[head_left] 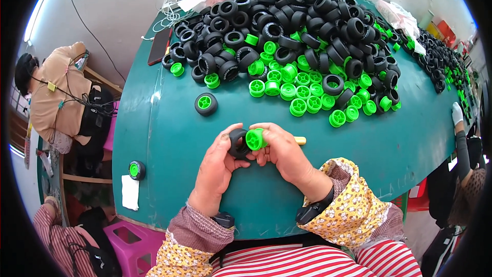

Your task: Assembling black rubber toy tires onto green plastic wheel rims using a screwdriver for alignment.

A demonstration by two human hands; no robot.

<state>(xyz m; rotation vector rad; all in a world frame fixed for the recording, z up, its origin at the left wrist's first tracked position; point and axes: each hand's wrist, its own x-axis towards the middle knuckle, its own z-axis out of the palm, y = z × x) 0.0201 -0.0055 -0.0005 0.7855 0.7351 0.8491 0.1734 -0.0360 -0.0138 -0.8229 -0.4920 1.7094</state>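
Note:
Between the thumb and fingers of my left hand (211, 170) is a small black rubber tire (237, 144), its opening turned toward the right. My right hand (288, 156) pinches a bright green plastic wheel rim (254, 139), which sits right at the tire's side. Whether the rim enters the tire is hard to make out. Just beyond my right hand lies a small yellow stick-like piece (300, 140), partly hidden by the hand. A tire with a green rim inside it (206, 104) rests on the table ahead of my hands.
A big heap of black tires (287, 20) and loose green rims (302, 92) covers the far side of the green table (169, 174). Another fitted wheel (136, 170) lies at the left beside a white paper (130, 193). Other people sit left and right; a purple stool (130, 246) stands lower left.

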